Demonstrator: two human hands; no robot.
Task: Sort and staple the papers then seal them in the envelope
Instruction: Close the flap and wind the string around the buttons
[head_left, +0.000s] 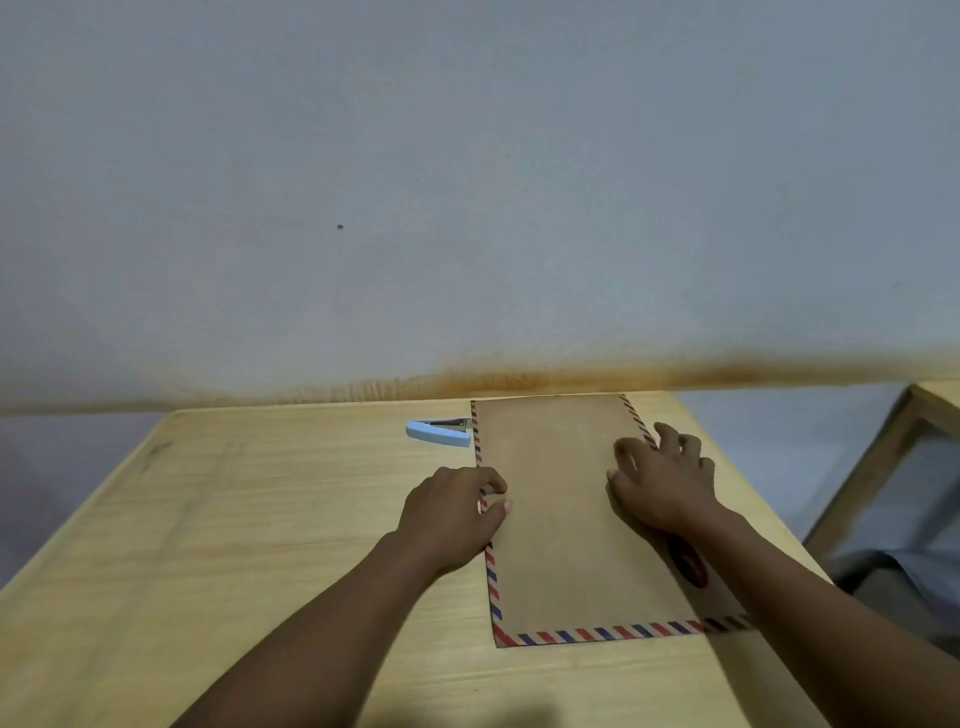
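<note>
Envelope (561, 525), brown with a striped border, lies flat on the wooden table (249, 530), its far end close to the wall (467, 208). The left hand (452, 514) curls thumb and forefinger onto its left edge, seemingly pinching it, while the right hand (665, 488) rests fingers spread over the right edge, likely to steady it. No papers show. The stapler (439, 434) sits just beside the far-left corner; open tabletop lies leftward, little room rightward.
</note>
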